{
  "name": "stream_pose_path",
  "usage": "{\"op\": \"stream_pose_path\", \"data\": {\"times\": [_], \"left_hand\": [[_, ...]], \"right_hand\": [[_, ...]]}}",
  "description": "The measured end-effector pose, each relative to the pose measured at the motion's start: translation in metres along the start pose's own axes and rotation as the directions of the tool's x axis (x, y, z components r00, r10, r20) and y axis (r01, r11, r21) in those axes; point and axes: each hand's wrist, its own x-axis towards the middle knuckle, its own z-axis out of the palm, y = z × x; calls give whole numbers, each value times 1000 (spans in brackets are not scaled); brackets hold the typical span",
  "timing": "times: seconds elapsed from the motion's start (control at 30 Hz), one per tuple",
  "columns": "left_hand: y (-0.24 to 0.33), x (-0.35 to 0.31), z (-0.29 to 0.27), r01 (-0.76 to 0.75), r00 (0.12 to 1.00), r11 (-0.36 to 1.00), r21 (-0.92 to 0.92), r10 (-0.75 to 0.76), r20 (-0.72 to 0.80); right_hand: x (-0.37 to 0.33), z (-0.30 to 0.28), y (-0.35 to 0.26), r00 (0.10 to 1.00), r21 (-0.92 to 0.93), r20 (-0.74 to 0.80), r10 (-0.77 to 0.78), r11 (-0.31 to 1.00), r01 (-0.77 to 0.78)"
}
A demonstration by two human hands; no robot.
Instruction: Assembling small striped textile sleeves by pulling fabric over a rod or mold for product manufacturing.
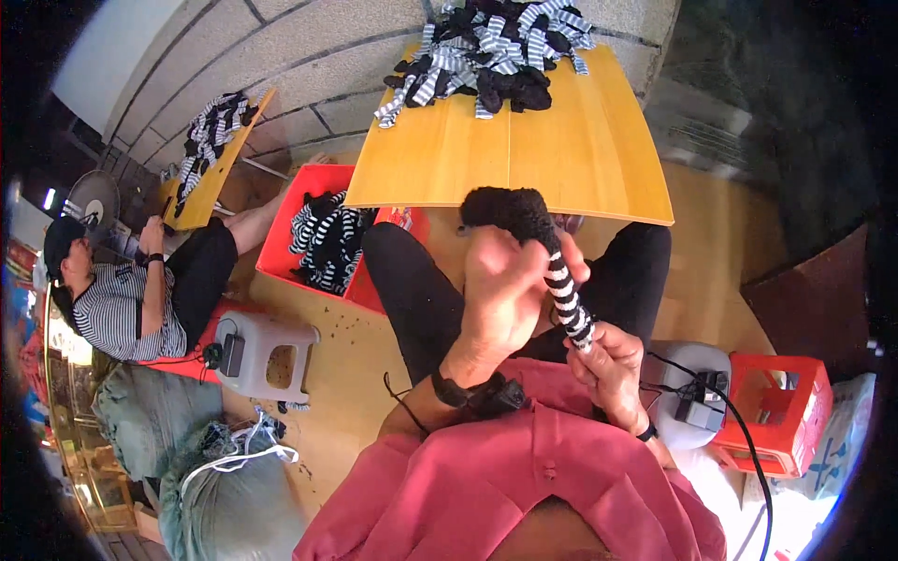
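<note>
Between my two hands stretches a knitted sock (567, 299), black at one end and striped black and white along the rest. My left hand (500, 299) is closed around it where the black part meets the stripes, and the black end pokes out above the fingers. Lower down and to the right, my right hand (613, 369) pinches the striped end between thumb and fingers. The sock is held over my lap, near the front edge of the yellow table (599, 140). Whether anything is inside the sock is hidden.
A pile of striped and black socks (496, 56) lies on the table's far side. More fill a red bin (271, 248) at its left. Another person (131, 299) sits at the left by a second table. Grey and red stools (772, 411) stand at my right, with a cable.
</note>
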Motion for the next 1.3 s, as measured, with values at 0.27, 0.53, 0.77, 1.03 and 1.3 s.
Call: {"op": "stream_pose_path", "data": {"times": [0.27,0.53,0.77,1.03,1.3], "left_hand": [[19,9,-5,-224,960,973,-64,209,-188],[6,2,-7,-226,964,974,20,226,-137],[2,-7,5,-222,975,972,-82,221,-16],[3,-11,3,-42,996,999,-18,41,-80],[8,3,-9,-203,971,976,-77,191,-143]], "right_hand": [[-6,-1,10,995,-101,-41,-96,991,91],[-5,-1,10,992,-101,-50,-112,989,107],[-1,1,-1,991,159,81,110,980,-122],[-3,5,6,994,51,-29,-110,993,111],[-10,1,15,984,-113,-113,-141,985,128]]}}
